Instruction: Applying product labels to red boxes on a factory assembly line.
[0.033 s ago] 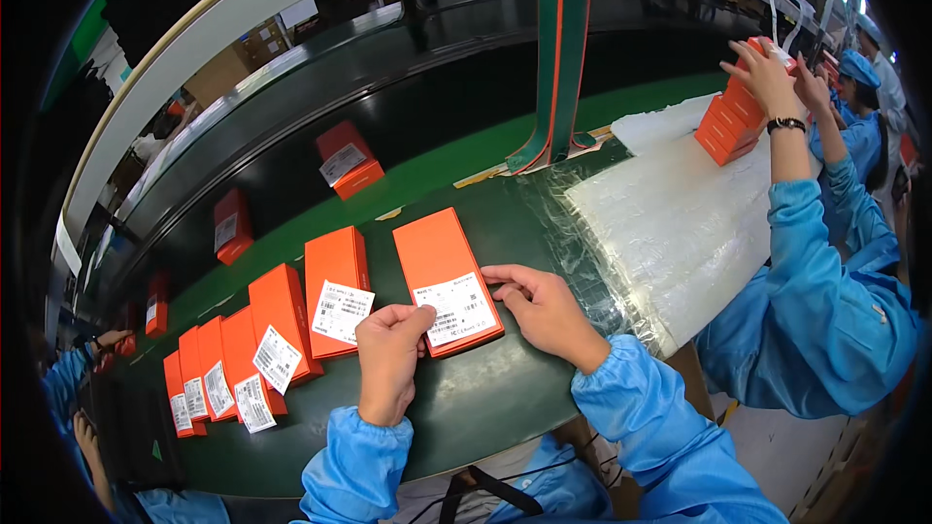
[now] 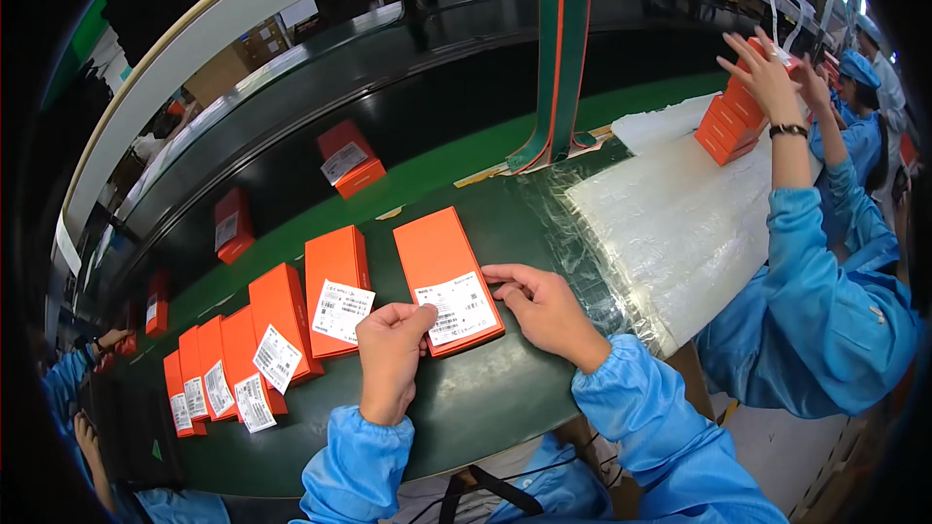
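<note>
A flat orange box point(image 2: 437, 252) lies on the dark green worktable point(image 2: 485, 408) right in front of me, with a white printed label point(image 2: 458, 311) on its near end. My left hand point(image 2: 388, 359) is curled, its thumb and fingertips pinching the label's left edge. My right hand point(image 2: 546, 311) rests at the box's right side, fingertips on the label's upper right corner. Both sleeves are blue.
Several labelled orange boxes point(image 2: 335, 286) overlap in a row to my left. More boxes point(image 2: 349, 157) ride the dark conveyor behind. Clear plastic bags point(image 2: 670, 223) lie to my right, where a co-worker's hand point(image 2: 767, 78) touches a stack of orange boxes point(image 2: 728, 126). A green-and-orange post point(image 2: 558, 49) stands ahead.
</note>
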Available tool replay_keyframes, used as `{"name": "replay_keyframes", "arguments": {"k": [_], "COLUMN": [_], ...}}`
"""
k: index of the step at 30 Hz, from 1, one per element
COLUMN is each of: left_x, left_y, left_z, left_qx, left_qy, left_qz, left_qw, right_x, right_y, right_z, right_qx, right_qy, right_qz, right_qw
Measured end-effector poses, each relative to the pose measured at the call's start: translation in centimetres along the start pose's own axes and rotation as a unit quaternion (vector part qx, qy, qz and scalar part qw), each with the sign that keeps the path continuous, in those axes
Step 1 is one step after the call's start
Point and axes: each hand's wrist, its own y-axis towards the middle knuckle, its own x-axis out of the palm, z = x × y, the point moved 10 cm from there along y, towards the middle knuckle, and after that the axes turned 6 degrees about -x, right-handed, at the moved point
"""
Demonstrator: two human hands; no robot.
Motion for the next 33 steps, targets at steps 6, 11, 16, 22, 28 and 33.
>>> {"name": "replay_keyframes", "arguments": {"k": [6,11,16,22,28,33], "left_x": [0.6,0.2,-1.2,-2.6,0.5,-2.3], "left_y": [-2.6,-2.7,-3.2,-6.8,-5.4,-5.5], "left_z": [4.2,3.8,1.1,-0.6,-0.8,-1.0], "left_qx": [0.198,0.231,0.205,0.268,0.224,0.229], "left_qy": [0.315,0.319,0.161,0.196,0.159,0.156], "left_qz": [0.088,0.083,-0.005,-0.107,-0.185,-0.165], "left_qw": [0.924,0.916,0.965,0.937,0.944,0.947], "right_x": [1.5,4.9,7.2,-4.3,-17.4,5.4], "right_y": [0.2,0.4,3.4,1.7,2.2,16.1], "right_z": [-0.4,-4.4,-4.0,-5.2,-2.1,-6.2], "right_qx": [0.023,0.017,0.062,-0.015,-0.035,-0.171], "right_qy": [0.012,-0.265,-0.448,-0.477,-0.660,-0.416], "right_qz": [0.018,0.013,-0.078,0.063,0.203,0.085], "right_qw": [0.999,0.964,0.888,0.876,0.722,0.889]}}
